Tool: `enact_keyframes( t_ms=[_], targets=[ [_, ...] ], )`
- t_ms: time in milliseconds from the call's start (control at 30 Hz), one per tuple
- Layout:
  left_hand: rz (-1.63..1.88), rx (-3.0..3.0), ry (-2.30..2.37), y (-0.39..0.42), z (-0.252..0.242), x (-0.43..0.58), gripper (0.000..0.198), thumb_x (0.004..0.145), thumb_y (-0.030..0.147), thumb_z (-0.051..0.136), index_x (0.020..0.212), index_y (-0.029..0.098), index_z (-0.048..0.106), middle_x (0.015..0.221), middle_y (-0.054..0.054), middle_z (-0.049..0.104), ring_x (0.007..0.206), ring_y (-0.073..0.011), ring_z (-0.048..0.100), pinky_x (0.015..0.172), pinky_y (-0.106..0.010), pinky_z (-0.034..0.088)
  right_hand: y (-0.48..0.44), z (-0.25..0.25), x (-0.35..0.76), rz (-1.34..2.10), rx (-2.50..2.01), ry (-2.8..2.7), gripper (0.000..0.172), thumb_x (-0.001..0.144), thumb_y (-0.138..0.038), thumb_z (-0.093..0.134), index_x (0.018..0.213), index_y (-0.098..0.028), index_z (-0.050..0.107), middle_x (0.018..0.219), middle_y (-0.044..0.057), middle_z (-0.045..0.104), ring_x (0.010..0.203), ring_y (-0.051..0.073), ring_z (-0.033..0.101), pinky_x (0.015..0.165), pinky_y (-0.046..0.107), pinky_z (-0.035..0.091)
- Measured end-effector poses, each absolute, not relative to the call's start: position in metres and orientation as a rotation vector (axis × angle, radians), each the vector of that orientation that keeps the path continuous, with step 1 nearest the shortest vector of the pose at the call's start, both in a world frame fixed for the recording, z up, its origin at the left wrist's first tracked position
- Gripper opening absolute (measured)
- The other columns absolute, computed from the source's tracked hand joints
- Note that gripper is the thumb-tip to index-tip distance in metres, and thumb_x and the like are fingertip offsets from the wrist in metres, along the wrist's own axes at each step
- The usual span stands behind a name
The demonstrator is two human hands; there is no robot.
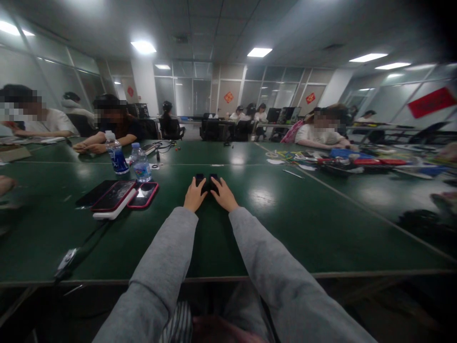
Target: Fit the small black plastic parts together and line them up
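Observation:
Two small dark, block-like objects lie side by side on the green tabletop (262,238), straight ahead of me. My left hand (194,195) has its fingers and thumb around the left black block (200,177). Around the right black block (213,177) are the fingers and thumb of my right hand (224,195). A narrow gap separates the two hands. Both blocks are partly covered, and what they are I cannot make out.
Left of my hands are a phone with a red edge (143,195), a dark tablet-like device (114,195) on a white one, and two bottles, one blue-labelled (117,155), one clear (142,164). Cables and tools (342,162) lie at right. Several people sit around.

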State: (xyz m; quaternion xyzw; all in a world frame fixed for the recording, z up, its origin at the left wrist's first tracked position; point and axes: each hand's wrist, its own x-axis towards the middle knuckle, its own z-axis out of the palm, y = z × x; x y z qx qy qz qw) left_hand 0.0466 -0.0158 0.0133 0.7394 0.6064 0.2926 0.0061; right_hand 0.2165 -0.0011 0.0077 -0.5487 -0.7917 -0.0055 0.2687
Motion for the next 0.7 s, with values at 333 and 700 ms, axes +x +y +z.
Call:
enact_keyframes(
  t_ms=[333, 700],
  targets=[
    [0.834, 2.265, 1.912, -0.0174, 0.0167, 0.0482, 0.051, 0.094, 0.036, 0.051, 0.144, 0.035, 0.041, 0.159, -0.014, 0.021, 0.119, -0.0322, 0.06, 0.096, -0.046, 0.051, -0.0009, 0.0071, 0.2153, -0.012, -1.514, -2.122, 0.049, 0.098, -0.03, 0.043, 0.146, -0.032, 0.038, 0.155, 0.011, 0.025, 0.131, 0.024, 0.046, 0.102, 0.039, 0.045],
    [0.875, 2.196, 1.975, -0.0188, 0.0175, 0.0426, 0.05, 0.094, 0.036, 0.051, 0.143, 0.034, 0.043, 0.158, -0.012, 0.024, 0.119, -0.0321, 0.059, 0.097, -0.046, 0.051, -0.0005, 0.006, 0.2182, 0.029, -1.509, -2.077, 0.048, 0.097, -0.03, 0.044, 0.145, -0.031, 0.039, 0.154, 0.012, 0.026, 0.133, 0.025, 0.043, 0.104, 0.039, 0.043]
  ],
)
